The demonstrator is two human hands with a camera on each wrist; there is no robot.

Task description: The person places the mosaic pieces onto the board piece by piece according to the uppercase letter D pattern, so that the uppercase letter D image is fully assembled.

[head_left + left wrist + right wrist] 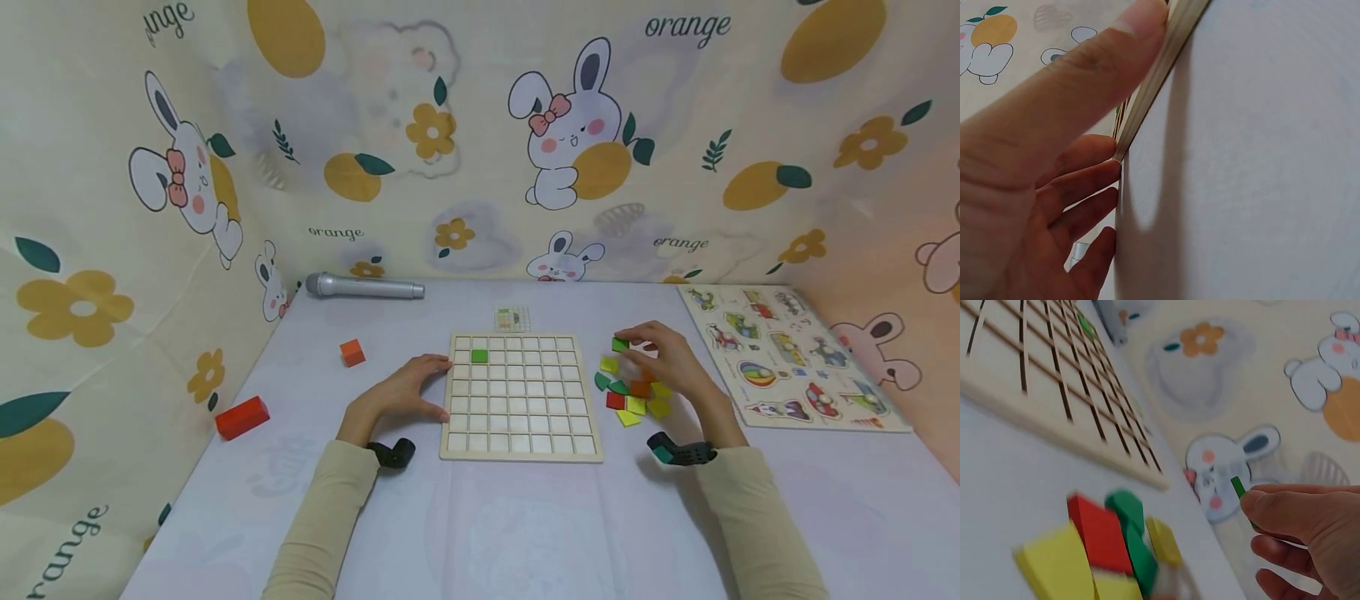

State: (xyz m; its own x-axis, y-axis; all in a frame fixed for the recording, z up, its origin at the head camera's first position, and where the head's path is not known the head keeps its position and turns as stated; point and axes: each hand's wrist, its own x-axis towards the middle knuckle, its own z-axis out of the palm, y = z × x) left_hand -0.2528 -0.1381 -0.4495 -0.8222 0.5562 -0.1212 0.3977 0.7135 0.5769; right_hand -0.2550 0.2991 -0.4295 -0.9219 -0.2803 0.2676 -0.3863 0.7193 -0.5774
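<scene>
A wooden grid board [525, 400] lies on the table between my hands, with one green square tile [479, 357] in its top row. My left hand [408, 390] rests against the board's left edge. In the left wrist view the thumb [1085, 81] and fingertips touch the board's rim, fingers loosely extended. My right hand [667, 358] pinches a green tile [1244, 500] between thumb and fingers, lifted beside the board's upper right corner. Below that hand lies a pile of loose tiles: a red tile [616, 401], yellow tiles [628, 418], dark green pieces [602, 381] and orange ones.
A small pattern card [512, 318] lies behind the board. To the left are an orange cube [352, 352], a red block [242, 418] and a silver microphone [365, 287]. A picture puzzle board [795, 358] lies at the right. Patterned cloth walls surround the table.
</scene>
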